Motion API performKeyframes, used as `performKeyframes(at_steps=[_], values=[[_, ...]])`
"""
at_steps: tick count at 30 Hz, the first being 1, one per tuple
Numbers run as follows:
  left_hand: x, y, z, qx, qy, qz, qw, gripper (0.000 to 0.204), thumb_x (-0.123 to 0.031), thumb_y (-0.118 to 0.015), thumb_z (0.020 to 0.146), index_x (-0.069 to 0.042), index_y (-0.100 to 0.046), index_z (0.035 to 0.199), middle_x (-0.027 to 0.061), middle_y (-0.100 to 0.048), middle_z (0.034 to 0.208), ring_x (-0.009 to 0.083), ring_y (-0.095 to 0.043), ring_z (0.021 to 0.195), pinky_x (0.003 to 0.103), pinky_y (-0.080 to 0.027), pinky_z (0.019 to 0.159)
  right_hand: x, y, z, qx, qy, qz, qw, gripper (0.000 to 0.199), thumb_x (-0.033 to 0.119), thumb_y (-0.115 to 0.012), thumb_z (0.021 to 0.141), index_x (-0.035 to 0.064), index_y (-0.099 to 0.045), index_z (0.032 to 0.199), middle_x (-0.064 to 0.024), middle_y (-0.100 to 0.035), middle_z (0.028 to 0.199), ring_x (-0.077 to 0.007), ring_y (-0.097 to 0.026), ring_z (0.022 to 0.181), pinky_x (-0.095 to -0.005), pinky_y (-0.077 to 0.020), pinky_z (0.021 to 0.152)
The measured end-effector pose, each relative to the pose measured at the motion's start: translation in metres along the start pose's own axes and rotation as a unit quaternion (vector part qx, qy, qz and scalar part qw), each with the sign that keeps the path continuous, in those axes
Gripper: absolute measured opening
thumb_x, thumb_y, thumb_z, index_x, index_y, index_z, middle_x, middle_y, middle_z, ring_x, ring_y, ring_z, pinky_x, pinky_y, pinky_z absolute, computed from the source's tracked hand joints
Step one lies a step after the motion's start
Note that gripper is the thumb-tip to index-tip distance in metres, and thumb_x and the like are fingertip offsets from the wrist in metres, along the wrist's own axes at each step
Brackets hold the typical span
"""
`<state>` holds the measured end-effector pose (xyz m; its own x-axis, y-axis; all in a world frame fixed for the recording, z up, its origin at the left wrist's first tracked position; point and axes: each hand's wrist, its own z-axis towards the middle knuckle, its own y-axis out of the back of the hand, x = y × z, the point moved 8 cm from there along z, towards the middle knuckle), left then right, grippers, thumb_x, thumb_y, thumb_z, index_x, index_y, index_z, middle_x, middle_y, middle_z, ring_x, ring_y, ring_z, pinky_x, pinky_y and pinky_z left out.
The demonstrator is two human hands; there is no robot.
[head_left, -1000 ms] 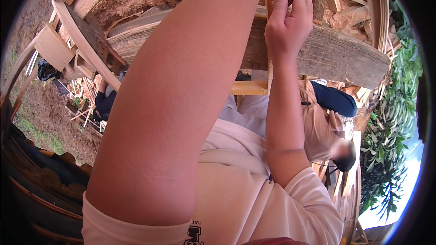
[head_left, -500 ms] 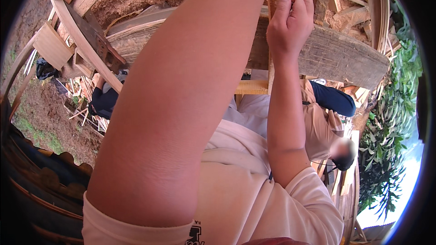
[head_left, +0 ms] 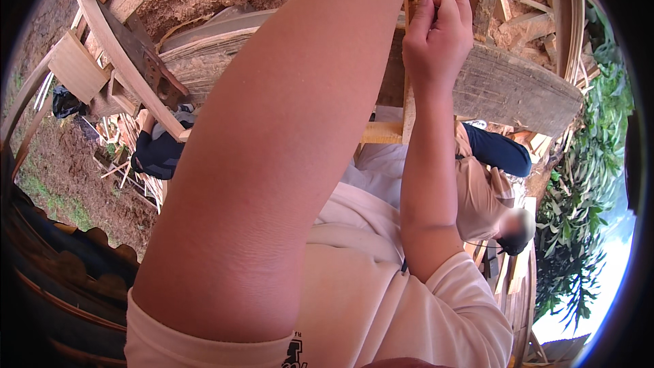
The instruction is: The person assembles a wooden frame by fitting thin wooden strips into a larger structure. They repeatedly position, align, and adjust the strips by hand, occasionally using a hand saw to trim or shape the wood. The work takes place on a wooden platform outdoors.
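My left forearm (head_left: 272, 136) stretches from the lower left up to the top edge, and the left hand lies beyond the picture. My right hand (head_left: 439, 41) is raised near the top, right of that arm. Its fingers are curled and the thumb presses against them; what the pinch holds, if anything, is too small to make out. Close beside the fingertips runs a narrow upright wooden strip (head_left: 409, 112), partly covered by my arm and hand. A short pale crosspiece (head_left: 381, 132) meets the strip lower down. Behind the hand lies a thick weathered beam (head_left: 514, 85).
A person in a tan top (head_left: 482, 197) is at the right, and another in dark clothes (head_left: 155, 153) at the left. Wooden frame pieces (head_left: 129, 61) slant at upper left. Wood shavings and offcuts (head_left: 528, 24) lie beyond the beam. Green foliage (head_left: 579, 232) borders the right.
My left forearm has shifted slightly right in the picture. The right hand sits a few pixels lower and further right, its fingers still curled the same way.
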<state>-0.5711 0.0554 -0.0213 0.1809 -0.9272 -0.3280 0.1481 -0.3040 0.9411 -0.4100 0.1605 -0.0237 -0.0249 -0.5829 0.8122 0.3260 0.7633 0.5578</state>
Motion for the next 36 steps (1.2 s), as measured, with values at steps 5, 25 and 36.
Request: performKeyframes(at_steps=[5,25,36], values=[[0.000,0.002,-0.001,-0.010,0.005,-0.018,1.000,0.024,-0.019,-0.049,0.104,0.000,-0.058,0.114,0.0198,-0.063,0.114,0.0314,-0.057,0.113,0.047,-0.038,0.105,0.008,0.000,0.000,-0.018,0.032,-0.041,0.998,0.008,0.000,-0.069,0.093,-0.0008,-0.063,0.087,-0.0147,-0.068,0.096,-0.0350,-0.068,0.081,-0.0417,-0.0567,0.070],[-0.002,-0.001,0.000,-0.024,-0.006,-0.001,1.000,0.024,-0.021,-0.049,0.106,-0.001,-0.058,0.113,0.0178,-0.063,0.113,0.0308,-0.056,0.111,0.047,-0.038,0.103,-0.011,0.008,-0.004,-0.016,-0.030,0.087,0.996,0.018,0.011,-0.063,0.104,-0.0009,-0.077,0.104,-0.0131,-0.068,0.110,-0.0256,-0.067,0.098,-0.0370,-0.0530,0.087],[-0.001,0.000,-0.001,-0.047,-0.012,0.013,0.999,0.024,-0.022,-0.051,0.104,-0.001,-0.057,0.112,0.0175,-0.063,0.112,0.0306,-0.056,0.111,0.047,-0.037,0.103,-0.009,0.003,-0.002,-0.007,-0.019,0.068,0.998,0.020,0.009,-0.064,0.102,-0.0010,-0.066,0.085,-0.0113,-0.069,0.109,-0.0255,-0.068,0.088,-0.0371,-0.0532,0.076]])
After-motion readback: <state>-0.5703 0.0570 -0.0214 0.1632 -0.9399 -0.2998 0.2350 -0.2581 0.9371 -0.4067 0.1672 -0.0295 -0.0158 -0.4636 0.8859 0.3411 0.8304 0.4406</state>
